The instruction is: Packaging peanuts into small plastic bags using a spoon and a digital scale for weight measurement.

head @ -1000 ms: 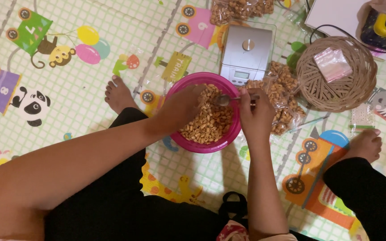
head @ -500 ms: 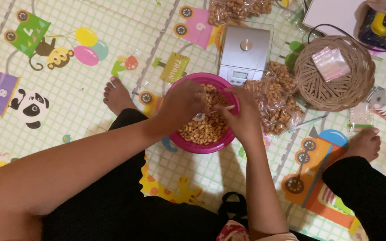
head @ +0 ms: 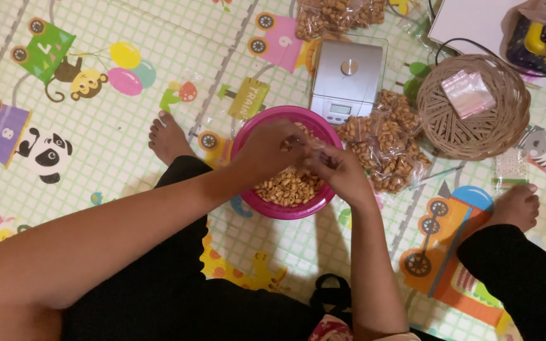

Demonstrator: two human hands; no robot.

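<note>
Holding both hands over the pink bowl (head: pixel 266 208) so spills drop back, your left hand (head: pixel 266 150) and right hand (head: pixel 342 173) pinch a small clear bag (head: pixel 314 148) between them

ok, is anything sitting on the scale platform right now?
No, the scale platform is bare; the peanut bags lie on the mat beside it.

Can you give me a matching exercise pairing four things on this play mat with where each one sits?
1. round pink plastic bowl of peanuts
2. silver digital kitchen scale
3. round woven wicker basket
4. clear filled bags of peanuts

A. holds small clear pink-tinted bags
B. under both hands
C. between bowl and basket
D. beyond the bowl

Pairs: 1-B, 2-D, 3-A, 4-C
</note>
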